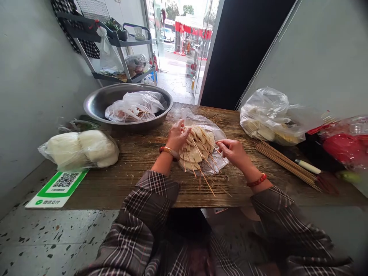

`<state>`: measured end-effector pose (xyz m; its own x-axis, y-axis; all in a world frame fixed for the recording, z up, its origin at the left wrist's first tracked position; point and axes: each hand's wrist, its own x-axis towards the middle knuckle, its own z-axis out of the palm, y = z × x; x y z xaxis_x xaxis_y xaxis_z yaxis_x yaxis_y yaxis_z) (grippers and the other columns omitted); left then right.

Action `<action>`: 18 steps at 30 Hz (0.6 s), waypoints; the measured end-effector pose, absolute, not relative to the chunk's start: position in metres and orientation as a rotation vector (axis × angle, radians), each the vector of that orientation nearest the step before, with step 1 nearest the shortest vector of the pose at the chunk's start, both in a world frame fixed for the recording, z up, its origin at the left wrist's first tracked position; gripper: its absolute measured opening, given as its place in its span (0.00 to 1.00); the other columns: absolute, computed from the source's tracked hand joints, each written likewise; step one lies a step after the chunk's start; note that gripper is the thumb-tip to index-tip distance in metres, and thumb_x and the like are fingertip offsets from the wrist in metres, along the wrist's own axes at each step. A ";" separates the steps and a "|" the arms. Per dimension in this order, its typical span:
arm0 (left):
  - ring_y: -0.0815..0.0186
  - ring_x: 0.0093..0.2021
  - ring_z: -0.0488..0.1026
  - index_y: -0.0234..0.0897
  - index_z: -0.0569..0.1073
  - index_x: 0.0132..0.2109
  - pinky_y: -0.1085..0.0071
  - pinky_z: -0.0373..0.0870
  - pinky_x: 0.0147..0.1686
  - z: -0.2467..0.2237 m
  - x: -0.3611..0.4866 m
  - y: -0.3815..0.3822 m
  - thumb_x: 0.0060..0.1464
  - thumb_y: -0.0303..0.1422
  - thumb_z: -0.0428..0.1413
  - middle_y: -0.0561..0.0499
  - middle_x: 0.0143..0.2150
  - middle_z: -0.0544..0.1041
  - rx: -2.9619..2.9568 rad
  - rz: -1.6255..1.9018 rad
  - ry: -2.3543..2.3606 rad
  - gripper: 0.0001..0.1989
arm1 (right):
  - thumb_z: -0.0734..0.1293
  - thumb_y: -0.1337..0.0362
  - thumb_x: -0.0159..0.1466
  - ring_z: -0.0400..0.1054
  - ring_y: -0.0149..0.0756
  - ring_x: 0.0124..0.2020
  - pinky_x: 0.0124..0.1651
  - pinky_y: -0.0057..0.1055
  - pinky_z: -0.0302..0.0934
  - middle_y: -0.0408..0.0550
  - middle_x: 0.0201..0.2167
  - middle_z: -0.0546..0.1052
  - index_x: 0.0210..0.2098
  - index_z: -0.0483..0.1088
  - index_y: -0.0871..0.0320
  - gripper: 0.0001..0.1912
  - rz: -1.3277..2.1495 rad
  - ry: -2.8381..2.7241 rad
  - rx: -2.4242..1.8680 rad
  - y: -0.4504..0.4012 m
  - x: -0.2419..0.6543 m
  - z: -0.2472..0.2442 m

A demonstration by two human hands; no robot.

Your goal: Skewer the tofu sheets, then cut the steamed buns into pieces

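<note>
A pile of pale, folded flat food pieces on thin wooden skewers (192, 155) lies mid-table, the stick ends pointing mostly toward me. Under it spreads a clear plastic bag (214, 124). My left hand (176, 137) is at the pile's upper left edge, fingers curled and thumb over the food; what sits between them is hidden. At the pile's right side, my right hand (232, 150) has thumb and forefinger pinched on what looks like a thin skewer. A bundle of bare wooden skewers (287, 165) lies to the right of this hand.
A steel basin (129, 122) holding a plastic bag stands at the back left. Bagged white dough-like lumps (82, 147) and a green payment sign (59, 188) are at left. Along the right lie a bag of pale food (266, 117), a white-handled tool (307, 166) and red bags (345, 143).
</note>
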<state>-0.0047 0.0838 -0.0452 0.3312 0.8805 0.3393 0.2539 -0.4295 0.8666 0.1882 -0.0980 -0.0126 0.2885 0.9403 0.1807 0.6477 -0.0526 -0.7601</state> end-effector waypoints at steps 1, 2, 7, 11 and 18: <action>0.63 0.38 0.74 0.32 0.71 0.59 0.63 0.75 0.44 -0.045 -0.005 0.085 0.52 0.38 0.62 0.41 0.47 0.75 1.869 1.110 0.991 0.29 | 0.62 0.51 0.65 0.68 0.33 0.22 0.27 0.29 0.61 0.48 0.26 0.78 0.43 0.77 0.61 0.21 0.383 -1.435 -1.804 -0.103 0.193 -0.011; 0.64 0.38 0.74 0.32 0.71 0.59 0.63 0.74 0.44 -0.045 -0.006 0.086 0.52 0.38 0.62 0.41 0.47 0.75 1.867 1.120 0.985 0.28 | 0.62 0.52 0.65 0.69 0.34 0.24 0.29 0.30 0.62 0.49 0.28 0.79 0.46 0.77 0.61 0.21 0.290 -1.428 -1.828 -0.107 0.198 -0.010; 0.63 0.38 0.74 0.30 0.70 0.60 0.63 0.73 0.43 -0.043 -0.016 0.091 0.53 0.38 0.59 0.38 0.50 0.75 1.885 1.105 1.085 0.29 | 0.66 0.49 0.63 0.71 0.39 0.34 0.40 0.37 0.67 0.56 0.41 0.78 0.57 0.70 0.65 0.31 0.047 -1.466 -1.875 -0.116 0.216 -0.020; 0.63 0.36 0.74 0.28 0.70 0.59 0.66 0.72 0.40 -0.043 -0.042 0.088 0.52 0.38 0.60 0.40 0.44 0.77 1.922 1.030 1.208 0.29 | 0.67 0.44 0.61 0.71 0.44 0.39 0.45 0.41 0.67 0.59 0.46 0.76 0.63 0.64 0.65 0.39 -0.008 -1.449 -1.944 -0.101 0.217 -0.029; 0.67 0.25 0.70 0.32 0.77 0.40 0.72 0.65 0.29 -0.055 -0.075 0.064 0.44 0.36 0.63 0.52 0.25 0.75 1.807 0.879 1.182 0.16 | 0.65 0.53 0.63 0.71 0.41 0.33 0.39 0.35 0.63 0.54 0.35 0.79 0.48 0.77 0.61 0.21 0.015 -1.495 -1.958 -0.068 0.204 -0.022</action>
<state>-0.0753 0.0639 -0.0550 0.3253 0.9371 0.1269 0.3910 -0.2554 0.8842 0.2041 -0.0684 -0.0222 0.3447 0.8620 0.3716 0.8542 -0.1239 -0.5050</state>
